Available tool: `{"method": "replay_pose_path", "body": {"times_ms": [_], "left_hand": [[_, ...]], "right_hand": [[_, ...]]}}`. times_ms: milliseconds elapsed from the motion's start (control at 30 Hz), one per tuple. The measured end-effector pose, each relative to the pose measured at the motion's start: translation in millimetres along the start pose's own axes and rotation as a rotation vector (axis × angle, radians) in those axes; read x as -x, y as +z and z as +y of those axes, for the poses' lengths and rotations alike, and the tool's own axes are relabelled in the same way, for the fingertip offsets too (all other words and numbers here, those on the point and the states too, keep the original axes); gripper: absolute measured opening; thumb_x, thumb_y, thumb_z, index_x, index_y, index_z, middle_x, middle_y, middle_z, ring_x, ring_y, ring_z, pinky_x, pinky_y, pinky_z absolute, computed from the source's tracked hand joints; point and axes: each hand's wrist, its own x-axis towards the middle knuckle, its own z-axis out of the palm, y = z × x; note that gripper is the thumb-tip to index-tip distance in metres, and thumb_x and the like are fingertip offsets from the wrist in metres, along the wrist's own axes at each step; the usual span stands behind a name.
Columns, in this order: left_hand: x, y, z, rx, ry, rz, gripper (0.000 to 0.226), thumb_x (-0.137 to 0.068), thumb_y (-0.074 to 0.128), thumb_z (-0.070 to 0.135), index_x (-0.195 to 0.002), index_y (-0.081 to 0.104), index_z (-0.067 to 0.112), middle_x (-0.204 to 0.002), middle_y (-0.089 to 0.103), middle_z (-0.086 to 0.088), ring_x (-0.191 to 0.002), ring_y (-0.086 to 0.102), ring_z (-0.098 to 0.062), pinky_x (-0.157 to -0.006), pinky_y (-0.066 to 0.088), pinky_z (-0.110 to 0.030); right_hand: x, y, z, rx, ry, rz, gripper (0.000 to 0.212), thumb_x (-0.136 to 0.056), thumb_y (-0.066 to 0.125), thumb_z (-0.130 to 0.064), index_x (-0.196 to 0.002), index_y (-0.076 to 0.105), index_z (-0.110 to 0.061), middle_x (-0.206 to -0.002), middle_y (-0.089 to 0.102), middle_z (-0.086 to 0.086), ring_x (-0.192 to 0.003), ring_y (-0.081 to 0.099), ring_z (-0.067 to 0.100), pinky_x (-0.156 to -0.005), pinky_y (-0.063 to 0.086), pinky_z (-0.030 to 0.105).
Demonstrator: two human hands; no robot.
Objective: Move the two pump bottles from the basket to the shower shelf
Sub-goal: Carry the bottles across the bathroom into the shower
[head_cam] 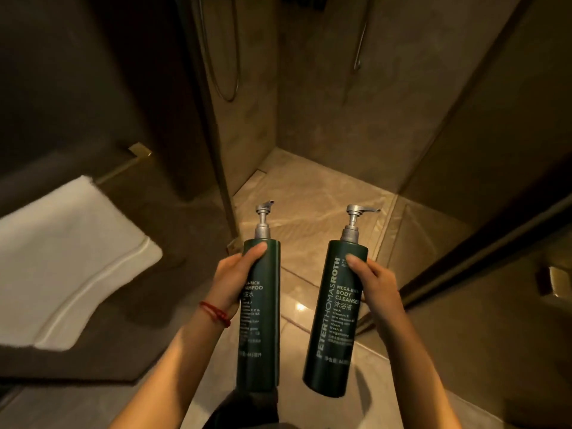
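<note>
Two tall dark green pump bottles with silver pumps are held upright in front of me, over the marble floor at the shower entrance. My left hand [233, 278] grips the shampoo bottle [259, 323] around its upper body. My right hand [376, 281] holds the body cleanser bottle [332, 323], which tilts slightly to the right. The two bottles are apart, side by side. No basket and no shower shelf are in view.
A white towel [62, 261] hangs over a brass rail [123, 168] at the left. The glass shower partition's edge [221, 168] runs down the middle. The shower floor [312, 199] lies ahead, a hose [229, 88] hangs on the wall, and a dark door frame [483, 252] stands at the right.
</note>
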Motion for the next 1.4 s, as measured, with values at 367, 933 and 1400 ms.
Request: {"method": "replay_pose_path", "body": {"times_ms": [367,933,1400], "left_hand": [[-208.5,77.9,114.1,-0.165,-0.021,-0.215,0.042,-0.05,0.072,0.049,-0.067,0.068,0.01,-0.062,0.066,-0.01,-0.053,0.061,-0.021,-0.055,0.052,-0.03],[-454.9,198.6,249.4,-0.002,0.052,-0.09,0.045,-0.039,0.075,0.051,-0.058,0.068,0.011,-0.054,0.067,-0.009,-0.049,0.062,-0.021,-0.05,0.053,-0.028],[-584.0,176.0,383.6,0.082,0.27,0.188,0.024,-0.074,0.065,0.028,-0.071,0.062,0.004,-0.069,0.062,-0.019,-0.064,0.057,-0.028,-0.063,0.048,-0.036]], "right_hand": [[-184.0,-13.0,-50.3,-0.07,0.036,0.257,0.017,-0.08,0.059,-0.026,-0.068,0.062,-0.015,-0.053,0.066,-0.007,-0.051,0.061,0.002,-0.047,0.048,0.013],[-516.1,-51.8,-155.1,-0.007,-0.066,0.097,0.016,-0.079,0.059,-0.03,-0.068,0.064,-0.018,-0.054,0.068,-0.012,-0.051,0.062,0.001,-0.044,0.045,0.012],[-736.4,33.7,-249.1,0.055,-0.226,-0.171,0.016,-0.08,0.061,-0.027,-0.067,0.066,-0.019,-0.055,0.067,-0.01,-0.053,0.06,0.003,-0.048,0.045,0.013]]}}
